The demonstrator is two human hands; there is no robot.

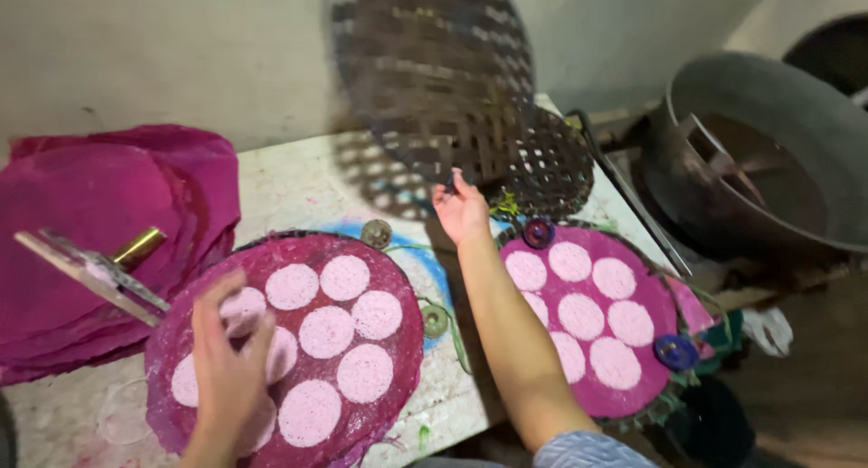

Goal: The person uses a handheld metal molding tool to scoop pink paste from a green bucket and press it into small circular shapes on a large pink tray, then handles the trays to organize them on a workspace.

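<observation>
Pressing left hand [226,359] flat on pink discs [327,330], right hand [461,210] gripping woven tray [434,79]

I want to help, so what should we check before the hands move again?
1. Left hand flat on the near purple sheet, over pale rounds: ok.
2. Right hand touching the woven tray: ok, but whether it grips the edge: cannot tell.
3. Pale rounds on the near sheet lie apart: ok where visible; those under the hand: cannot tell.
4. Second sheet partly under the right forearm: not ok for lifting.
5. Stack of purple sheets with a clear cutter lying on it: ok.
</observation>
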